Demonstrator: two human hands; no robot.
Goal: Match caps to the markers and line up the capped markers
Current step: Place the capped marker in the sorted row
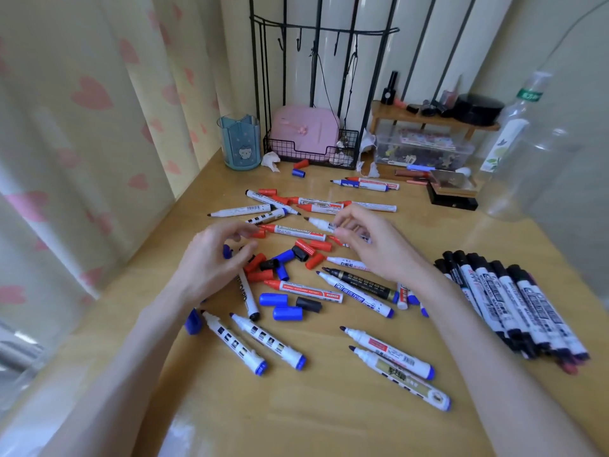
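Dozens of whiteboard markers and loose caps litter a wooden desk (329,423) as a person sorts them. At left, the left hand (211,258) hovers with its fingers loosely curled over the scatter. A blue cap (226,251) shows beneath them, but whether anything is pinched cannot be told. Just right of those fingertips lies a heap of loose caps (286,258) in red, blue and black. Further right, the right hand (372,249) pinches the barrel of an uncapped dark-tipped marker (319,223) between thumb and curled fingers, with the nib pointing out past the fingertips toward the left hand. Well right of that hand, black-capped markers (514,305) lie side by side in a touching row. The markers look light, rigid and smooth, so a mid-barrel hold should keep fingers off the inky nib. The caps look small, hard and apt to roll, and are probably best pinched near the closed end and pushed straight on.
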